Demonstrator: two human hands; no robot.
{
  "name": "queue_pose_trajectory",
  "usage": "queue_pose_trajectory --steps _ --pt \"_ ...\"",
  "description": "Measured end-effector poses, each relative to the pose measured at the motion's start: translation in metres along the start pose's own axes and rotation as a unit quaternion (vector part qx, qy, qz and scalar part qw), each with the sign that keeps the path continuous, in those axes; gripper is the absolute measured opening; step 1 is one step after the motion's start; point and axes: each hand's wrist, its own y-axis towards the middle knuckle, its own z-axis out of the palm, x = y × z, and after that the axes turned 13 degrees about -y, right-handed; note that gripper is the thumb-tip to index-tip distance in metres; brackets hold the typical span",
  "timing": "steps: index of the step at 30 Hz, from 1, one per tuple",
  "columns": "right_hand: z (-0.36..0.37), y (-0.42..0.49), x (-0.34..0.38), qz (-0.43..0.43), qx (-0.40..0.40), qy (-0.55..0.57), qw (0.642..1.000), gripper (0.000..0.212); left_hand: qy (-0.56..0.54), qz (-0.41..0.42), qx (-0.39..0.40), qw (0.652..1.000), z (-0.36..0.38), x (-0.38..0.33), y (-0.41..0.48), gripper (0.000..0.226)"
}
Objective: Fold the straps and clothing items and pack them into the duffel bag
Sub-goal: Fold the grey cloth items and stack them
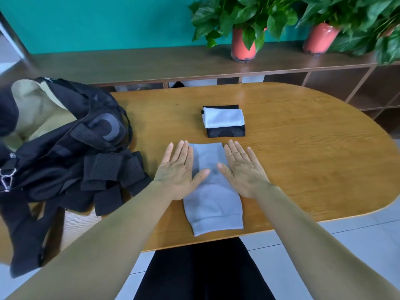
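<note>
Head view: my left hand [175, 174] and right hand [244, 172] pressed flat, fingers straight and slightly spread, on both sides of the grey garment [213, 204] at the near edge of the table [303, 148]. Beyond lay a folded black-and-white stack [224, 120]; the open duffel bag [65, 148] sat to my left.

Duffel bag [65, 137] left of garment [213, 202]

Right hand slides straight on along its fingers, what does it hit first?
Probably the folded black mesh piece under the folded white cloth, past a strip of oval wooden table. The right hand points slightly left, at that stack.
</note>
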Motion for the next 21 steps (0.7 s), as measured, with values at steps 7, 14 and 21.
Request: queue_pose_trajectory --steps 7,14,21 --pt "-0.003 -0.058 0.035 -0.048 -0.040 -0.017 0.998 0.080 -0.071 0.051 -0.006 0.996 0.011 -0.031 -0.051 0.090" --pt "0.019 -0.079 0.033 -0.049 0.012 -0.013 0.999 0.083 -0.049 0.056 0.018 0.997 0.026 -0.025 -0.076 0.098" --pt "0.020 -0.091 0.019 -0.032 0.027 -0.011 0.999 0.088 -0.020 0.066 0.024 0.997 0.024 -0.020 -0.079 0.096"
